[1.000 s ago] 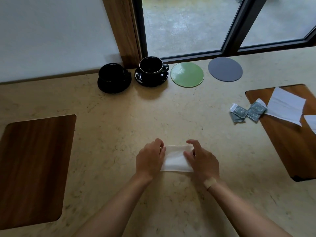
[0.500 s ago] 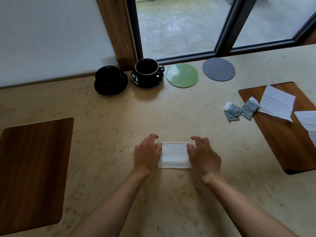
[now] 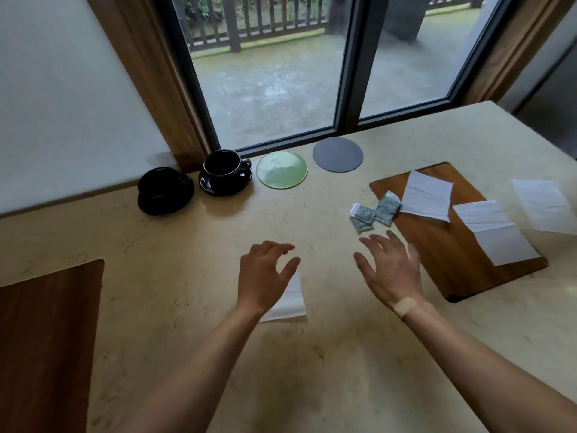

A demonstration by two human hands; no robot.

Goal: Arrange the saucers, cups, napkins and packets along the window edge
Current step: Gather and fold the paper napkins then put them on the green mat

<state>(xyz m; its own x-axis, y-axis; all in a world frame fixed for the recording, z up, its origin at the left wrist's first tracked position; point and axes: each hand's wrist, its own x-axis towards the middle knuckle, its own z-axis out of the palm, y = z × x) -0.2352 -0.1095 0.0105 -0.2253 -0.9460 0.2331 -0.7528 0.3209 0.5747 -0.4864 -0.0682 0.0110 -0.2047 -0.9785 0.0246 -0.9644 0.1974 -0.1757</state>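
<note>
White folded paper napkin (image 3: 288, 303) is let go now; both hands lifted off it, left hand (image 3: 263, 276) and right hand (image 3: 390, 270) spread, holding nothing. Napkin's on the beige stone tabletop (image 3: 193, 245), half hidden under the left. Two black cups on saucers (image 3: 225, 176), green saucer (image 3: 282, 169), grey saucer (image 3: 338, 154) by the window; three loose napkins (image 3: 426, 195), few teal packets (image 3: 374, 210).

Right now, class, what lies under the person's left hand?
A white folded napkin lies on the table beneath the left hand. Its right part shows; the hand and wrist cover the rest.
</note>
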